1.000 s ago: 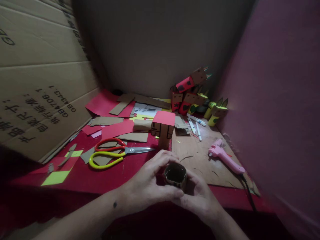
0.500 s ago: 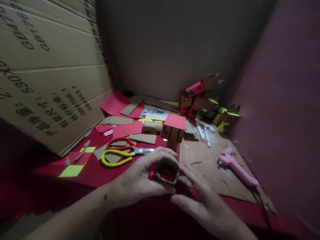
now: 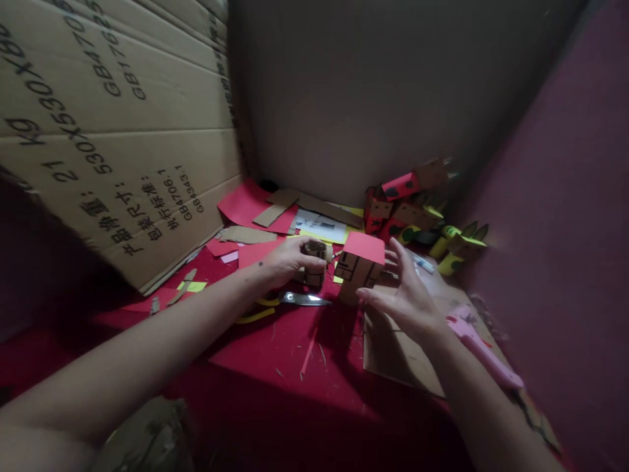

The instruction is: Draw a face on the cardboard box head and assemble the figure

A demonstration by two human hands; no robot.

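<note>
My left hand [image 3: 295, 257] is closed around a short brown cardboard tube [image 3: 314, 272] with dark lines on it, its open end facing up. Just to the right stands a cardboard figure [image 3: 364, 252] with a box-shaped, red-topped head on a narrower body. Beside that head is my right hand [image 3: 405, 288], thumb and fingers spread; the thumb overlaps its near lower corner, and whether it touches cannot be made out. Scissors [image 3: 299, 299] with yellow and red handles lie below my left hand, partly covered by my forearm.
A large printed carton [image 3: 162, 144] stands at the left. Red and yellow paper and cardboard strips [image 3: 275, 206] lie at the back. Several decorated cardboard figures [image 3: 400, 210] are piled at back right. A pink glue gun [image 3: 484, 351] lies right, beside a brown board [image 3: 398, 354].
Both hands have moved forward from the near edge. My left hand has carried the tube beside the red-topped figure; my right hand has left the tube and reached to the figure's right side.
</note>
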